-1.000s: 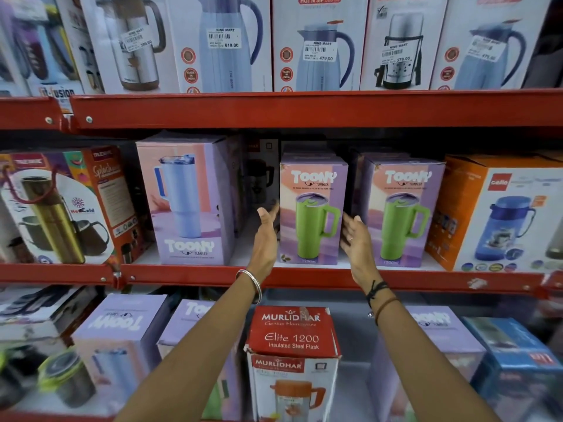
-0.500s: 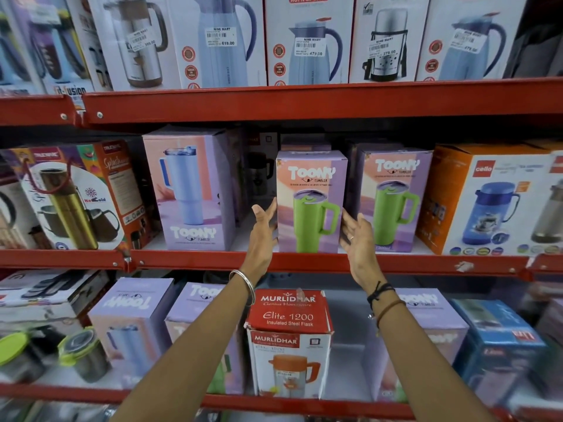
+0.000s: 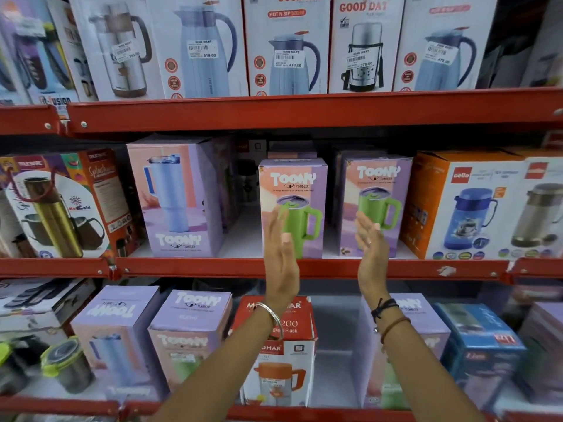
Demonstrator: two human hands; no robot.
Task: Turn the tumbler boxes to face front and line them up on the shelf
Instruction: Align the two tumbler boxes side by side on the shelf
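Three lilac Toony tumbler boxes stand upright on the middle red shelf [image 3: 304, 268], all facing front. The tall one [image 3: 179, 196] with a blue tumbler is at the left. The middle one [image 3: 294, 190] and the right one [image 3: 376, 190] show green tumblers. My left hand [image 3: 280, 254] is raised flat in front of the middle box's lower left part, fingers straight. My right hand [image 3: 370, 248] is held up in the gap between the two green-tumbler boxes. Both hands hold nothing and sit in front of the shelf edge.
An orange Cello flask box [image 3: 463, 205] stands right of the tumbler boxes, a Splash bottle box [image 3: 61, 205] left. Jug boxes fill the top shelf. The lower shelf holds more Toony boxes [image 3: 189, 336], a red Murlidhar flask box [image 3: 280, 360] and a blue box [image 3: 484, 354].
Both hands have drawn back from the sides of the middle green-tumbler box and shifted right and toward me. The boxes have stayed put.
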